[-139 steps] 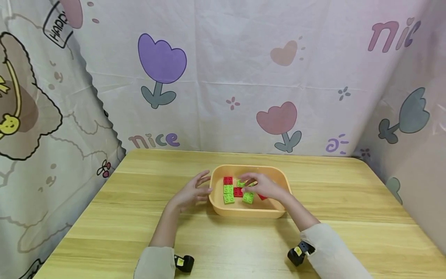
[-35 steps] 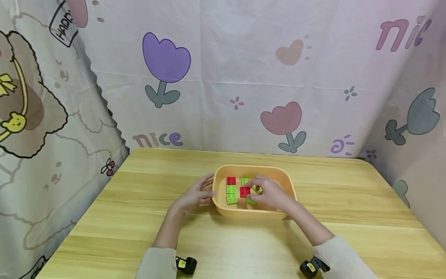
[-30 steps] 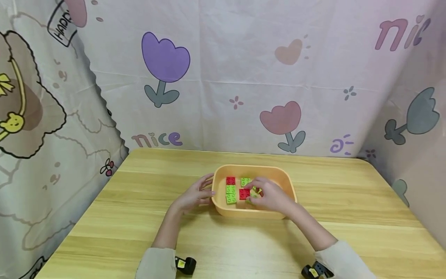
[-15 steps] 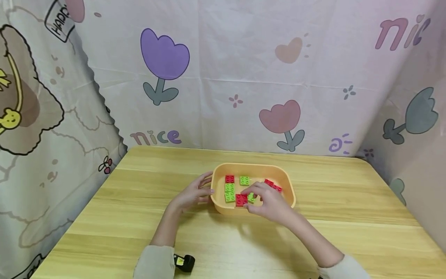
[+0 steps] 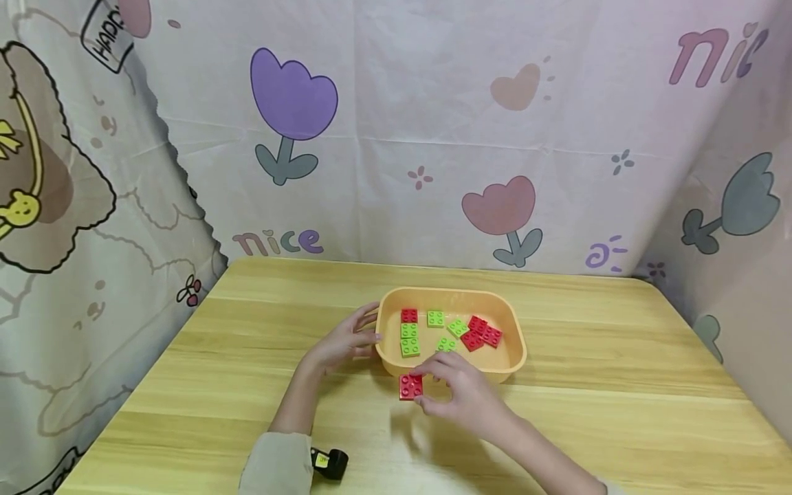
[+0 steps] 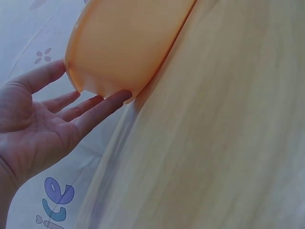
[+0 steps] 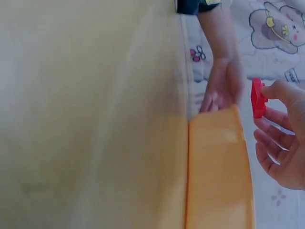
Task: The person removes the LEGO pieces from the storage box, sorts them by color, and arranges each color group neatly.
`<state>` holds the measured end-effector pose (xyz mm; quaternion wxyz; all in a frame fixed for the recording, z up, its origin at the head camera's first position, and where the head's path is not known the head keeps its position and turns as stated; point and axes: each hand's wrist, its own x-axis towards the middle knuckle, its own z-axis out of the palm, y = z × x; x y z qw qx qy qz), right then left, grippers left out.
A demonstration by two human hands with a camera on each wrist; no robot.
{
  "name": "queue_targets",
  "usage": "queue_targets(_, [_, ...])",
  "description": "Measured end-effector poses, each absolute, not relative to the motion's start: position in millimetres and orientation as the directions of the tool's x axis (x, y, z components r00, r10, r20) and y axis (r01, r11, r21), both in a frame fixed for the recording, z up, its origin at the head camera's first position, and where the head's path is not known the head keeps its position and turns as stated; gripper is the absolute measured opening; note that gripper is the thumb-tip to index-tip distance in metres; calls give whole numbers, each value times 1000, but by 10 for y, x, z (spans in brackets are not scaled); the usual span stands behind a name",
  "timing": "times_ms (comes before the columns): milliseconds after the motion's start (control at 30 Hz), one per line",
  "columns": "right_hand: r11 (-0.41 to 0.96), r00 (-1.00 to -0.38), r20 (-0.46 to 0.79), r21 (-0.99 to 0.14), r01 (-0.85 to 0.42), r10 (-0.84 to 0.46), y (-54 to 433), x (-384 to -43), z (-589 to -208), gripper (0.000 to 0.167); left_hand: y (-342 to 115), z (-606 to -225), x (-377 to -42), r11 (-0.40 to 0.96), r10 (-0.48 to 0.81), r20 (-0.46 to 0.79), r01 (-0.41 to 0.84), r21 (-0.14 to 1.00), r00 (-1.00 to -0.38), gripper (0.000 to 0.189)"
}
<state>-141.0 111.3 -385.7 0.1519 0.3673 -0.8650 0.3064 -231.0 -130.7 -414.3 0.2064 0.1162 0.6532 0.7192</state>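
My right hand (image 5: 460,395) pinches a red toy brick (image 5: 410,387) between thumb and fingers, held in front of the near rim of the orange tray (image 5: 452,294). In the right wrist view the same red brick (image 7: 258,98) shows edge-on at the fingertips. My left hand (image 5: 343,342) touches the tray's left end with straight, spread fingers. The left wrist view shows those fingertips against the outer wall of the tray (image 6: 124,43). Inside the tray, a red brick (image 5: 409,315) and two green bricks (image 5: 410,338) form a column at the left.
Three other green bricks (image 5: 436,318) lie around the tray's middle, one partly behind my right hand. Several red bricks (image 5: 478,335) are bunched at its right. The tray stands on a wooden table (image 5: 247,385), with a printed cloth (image 5: 396,103) hanging behind.
My right hand has taken the red brick from the middle of the tray and carried it over the near rim toward me. The left hand has stayed at the tray's left end.
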Motion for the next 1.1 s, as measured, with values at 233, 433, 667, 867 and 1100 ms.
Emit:
queue_targets(233, [537, -646, 534, -370, -758, -545, 993, -1306, -3985, 34, -1312, -4129, -2298, -58, 446, -99, -139, 989, -890, 68])
queue_targets(433, [509, -661, 528, -424, -749, -533, 929, -1271, -4089, 33, -1318, -4126, -2294, -58, 454, -89, -130, 990, -886, 68])
queue_targets(667, [482, -670, 556, -467, -741, -492, 859, -1244, -4249, 33, -1318, -4136, -2301, -60, 469, -81, -123, 991, -879, 68])
queue_targets(867, [509, -677, 566, -453, -732, -470, 820, -1272, -4377, 32, -1313, -4138, -2305, -57, 457, -91, -131, 990, -885, 68])
queue_targets(1100, [550, -696, 545, -437, -712, -467, 782, -1317, -4484, 30, -1307, -4124, -2293, -57, 450, -93, -133, 989, -888, 68])
